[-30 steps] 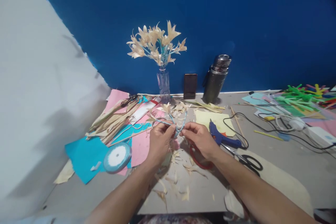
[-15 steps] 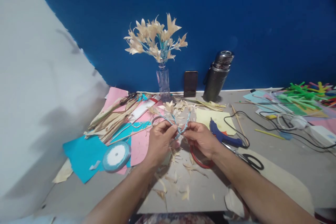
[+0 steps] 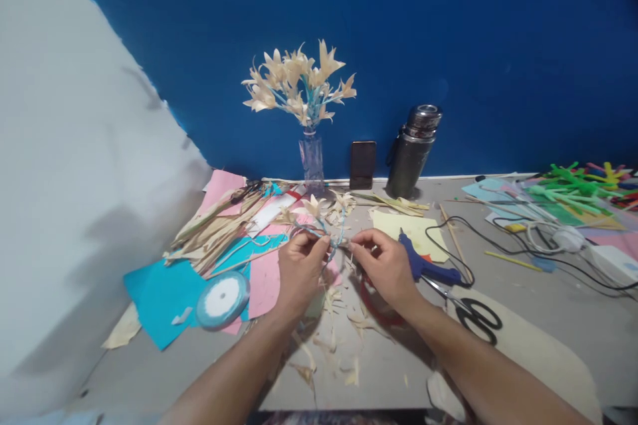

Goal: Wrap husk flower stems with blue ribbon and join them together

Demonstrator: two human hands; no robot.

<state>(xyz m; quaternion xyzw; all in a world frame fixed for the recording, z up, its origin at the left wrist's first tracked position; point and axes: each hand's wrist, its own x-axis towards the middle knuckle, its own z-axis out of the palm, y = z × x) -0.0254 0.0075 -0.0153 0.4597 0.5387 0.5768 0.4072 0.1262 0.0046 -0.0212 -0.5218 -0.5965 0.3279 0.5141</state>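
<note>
Between thumb and fingers, my left hand (image 3: pixel 302 269) grips a small spray of handmade flowers (image 3: pixel 314 206) at its blue-wrapped stems (image 3: pixel 333 251). Pale, pointed petals fan out above the fingers. My right hand (image 3: pixel 386 269) is pinched closed just right of the stems; a small pale bit shows at its fingertips, too small to name. A red ring-shaped thing (image 3: pixel 371 302) lies partly hidden under the right wrist. Behind the hands, similar cream flowers (image 3: pixel 299 80) stand in a clear bottle (image 3: pixel 312 163). Petal scraps (image 3: pixel 326 345) are scattered below the hands.
At left are a roll of blue ribbon (image 3: pixel 222 300), blue paper (image 3: pixel 159 305) and dried husks (image 3: pixel 214 232). A blue glue gun (image 3: pixel 431 269) and black-handled scissors (image 3: pixel 478 319) lie right. A phone (image 3: pixel 363 165) and flask (image 3: pixel 413 153) stand behind; cables (image 3: pixel 503 232) cross the right side.
My right hand has come away from the blue stems, slightly to the right. The spray has tilted a little leftward in my left hand. The view has shifted slightly.
</note>
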